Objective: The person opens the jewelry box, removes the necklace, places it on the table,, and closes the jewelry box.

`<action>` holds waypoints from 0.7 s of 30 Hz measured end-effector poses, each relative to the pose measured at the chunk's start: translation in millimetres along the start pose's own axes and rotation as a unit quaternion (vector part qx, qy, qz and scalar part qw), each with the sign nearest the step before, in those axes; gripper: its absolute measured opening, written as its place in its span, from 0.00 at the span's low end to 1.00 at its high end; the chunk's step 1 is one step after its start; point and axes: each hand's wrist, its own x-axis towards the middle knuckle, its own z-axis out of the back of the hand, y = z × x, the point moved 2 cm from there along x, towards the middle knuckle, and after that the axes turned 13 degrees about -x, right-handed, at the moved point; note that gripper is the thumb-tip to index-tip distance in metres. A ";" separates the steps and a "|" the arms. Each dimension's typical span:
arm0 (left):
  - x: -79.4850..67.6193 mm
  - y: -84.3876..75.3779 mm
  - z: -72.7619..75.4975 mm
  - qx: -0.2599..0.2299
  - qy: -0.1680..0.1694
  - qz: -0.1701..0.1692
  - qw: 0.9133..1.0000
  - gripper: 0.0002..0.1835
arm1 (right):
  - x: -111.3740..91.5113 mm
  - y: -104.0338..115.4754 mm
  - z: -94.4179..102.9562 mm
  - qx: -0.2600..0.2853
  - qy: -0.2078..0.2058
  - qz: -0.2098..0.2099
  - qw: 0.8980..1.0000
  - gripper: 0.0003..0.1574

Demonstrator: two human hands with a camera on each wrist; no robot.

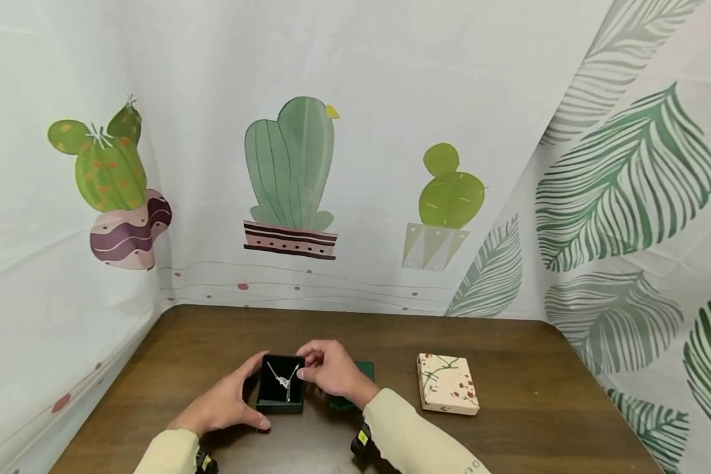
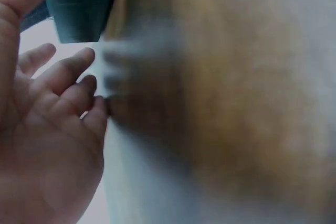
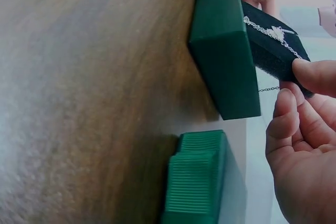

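A small dark green jewellery box (image 1: 280, 407) sits on the table with its inside facing up. In it, a black necklace pad (image 3: 265, 51) carries a silver necklace (image 1: 284, 382) with a pendant. My right hand (image 1: 336, 374) pinches the pad's edge between thumb and fingers, and in the right wrist view the pad stands tilted, partly out of the box. A strand of chain shows beneath the pad. My left hand (image 1: 228, 399) spans the box's left side, fingers at its far corner and thumb near its front corner; its fingers (image 2: 68, 74) are loosely bent.
A green lid-like piece with a ribbed ribbon (image 3: 194, 177) lies right of the box, partly behind my right hand. Farther right is a cream square box (image 1: 448, 384) with a floral print. A patterned cloth (image 1: 367, 283) hangs behind the brown table (image 1: 527, 395).
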 end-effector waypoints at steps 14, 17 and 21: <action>-5.7 -35.2 11.2 -0.160 -0.123 0.012 0.979 0.29 | -1.2 23.3 19.0 0.074 -0.002 -0.001 0.997 0.16; -6.4 -41.4 5.6 -0.232 -0.117 0.014 0.966 0.28 | -0.5 25.2 21.3 0.078 -0.007 0.002 0.997 0.15; -5.9 -46.2 0.7 -0.292 -0.103 0.008 0.951 0.26 | -1.5 27.6 23.5 0.075 -0.016 0.005 0.997 0.15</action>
